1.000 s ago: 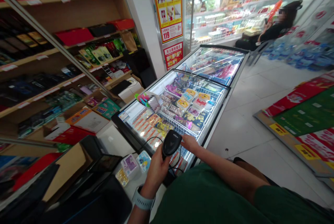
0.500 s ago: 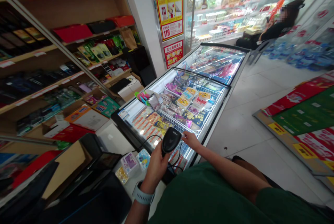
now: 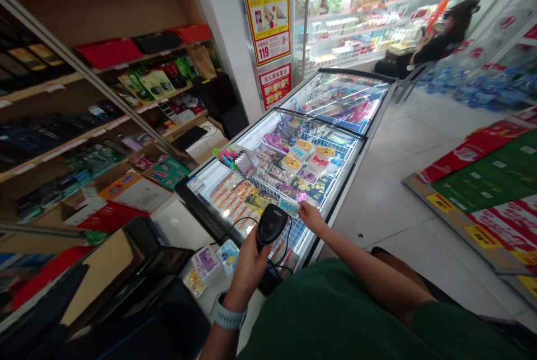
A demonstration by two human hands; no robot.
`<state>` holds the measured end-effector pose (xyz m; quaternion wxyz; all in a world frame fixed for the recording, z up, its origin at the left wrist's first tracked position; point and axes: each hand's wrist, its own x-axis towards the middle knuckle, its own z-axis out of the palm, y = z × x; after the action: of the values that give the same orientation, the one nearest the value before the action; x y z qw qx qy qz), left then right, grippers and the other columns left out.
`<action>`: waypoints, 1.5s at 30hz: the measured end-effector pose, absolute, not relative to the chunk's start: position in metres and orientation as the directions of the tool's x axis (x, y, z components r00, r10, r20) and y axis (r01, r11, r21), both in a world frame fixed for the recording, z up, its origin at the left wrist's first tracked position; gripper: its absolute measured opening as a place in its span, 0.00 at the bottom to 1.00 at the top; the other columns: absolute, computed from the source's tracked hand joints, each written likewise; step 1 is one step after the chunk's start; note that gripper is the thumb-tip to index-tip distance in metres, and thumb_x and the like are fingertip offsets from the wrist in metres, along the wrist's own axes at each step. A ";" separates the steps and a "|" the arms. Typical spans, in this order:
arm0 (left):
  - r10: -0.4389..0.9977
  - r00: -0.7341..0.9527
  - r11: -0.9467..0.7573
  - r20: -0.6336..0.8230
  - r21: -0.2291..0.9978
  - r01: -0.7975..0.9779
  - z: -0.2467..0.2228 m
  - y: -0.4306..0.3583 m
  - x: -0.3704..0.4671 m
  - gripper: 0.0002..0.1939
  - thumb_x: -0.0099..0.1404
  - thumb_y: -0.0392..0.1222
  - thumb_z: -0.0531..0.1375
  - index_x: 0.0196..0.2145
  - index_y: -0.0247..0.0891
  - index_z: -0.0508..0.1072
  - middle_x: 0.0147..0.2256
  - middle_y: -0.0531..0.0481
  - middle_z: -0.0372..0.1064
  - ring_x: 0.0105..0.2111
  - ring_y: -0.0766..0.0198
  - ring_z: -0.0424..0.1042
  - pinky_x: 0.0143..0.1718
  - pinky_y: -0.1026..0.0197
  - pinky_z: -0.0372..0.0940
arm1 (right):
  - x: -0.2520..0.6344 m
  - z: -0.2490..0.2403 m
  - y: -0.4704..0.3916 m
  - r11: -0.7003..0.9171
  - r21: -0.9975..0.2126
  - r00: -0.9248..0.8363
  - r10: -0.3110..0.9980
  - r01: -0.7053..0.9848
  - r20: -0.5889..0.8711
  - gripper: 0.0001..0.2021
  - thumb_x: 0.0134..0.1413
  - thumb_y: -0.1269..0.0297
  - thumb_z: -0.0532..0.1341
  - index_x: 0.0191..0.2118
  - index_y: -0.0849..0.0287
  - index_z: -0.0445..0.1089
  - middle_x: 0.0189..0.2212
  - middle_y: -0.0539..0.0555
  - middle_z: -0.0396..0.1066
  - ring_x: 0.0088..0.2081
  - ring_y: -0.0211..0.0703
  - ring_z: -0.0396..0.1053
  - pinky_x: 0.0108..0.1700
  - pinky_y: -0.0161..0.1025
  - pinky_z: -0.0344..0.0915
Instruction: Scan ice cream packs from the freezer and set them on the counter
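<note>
A black barcode scanner point(image 3: 272, 224) is gripped in my left hand point(image 3: 250, 262), its head pointing forward over the chest freezer's glass. My right hand point(image 3: 311, 217) pinches the end of a small flat pack point(image 3: 289, 205), whitish and light blue, just beyond the scanner. What is printed on the pack is too small to read. Left of my left hand, small clear boxes rest on the white counter: one with a purple label point(image 3: 206, 262), one blue and white point(image 3: 229, 255), and one with yellow contents point(image 3: 194, 283).
The glass-topped freezer point(image 3: 356, 150) holds wire baskets of packaged goods; several boxes lie in the middle. A black cable point(image 3: 239, 220) runs near the scanner. Shelves point(image 3: 46, 85) stand on the left, stacked cartons point(image 3: 482, 192) on the right. A seated person point(image 3: 447, 35) is far back.
My right hand has moved forward, away from my body, bringing the light blue pack into sight past the scanner. The scanner has shifted slightly left in view, as has the whole scene.
</note>
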<state>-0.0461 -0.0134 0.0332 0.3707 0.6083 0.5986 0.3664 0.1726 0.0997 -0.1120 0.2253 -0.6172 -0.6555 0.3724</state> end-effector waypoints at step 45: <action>0.998 0.050 -0.068 0.049 0.856 0.513 0.041 -0.004 -0.039 0.23 0.61 0.38 0.56 0.54 0.35 0.63 0.49 0.41 0.69 0.50 0.53 0.69 0.52 0.52 0.62 | 0.202 -0.049 0.141 0.087 -0.882 0.020 0.994 0.463 0.108 0.14 0.56 0.61 0.56 0.48 0.55 0.66 0.29 0.49 0.69 0.31 0.41 0.72 0.34 0.38 0.69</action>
<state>-0.0390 -0.0036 0.0406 0.3419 0.6389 0.5910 0.3544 0.2022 0.1408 -0.0490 0.4026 -0.5899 -0.6174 0.3298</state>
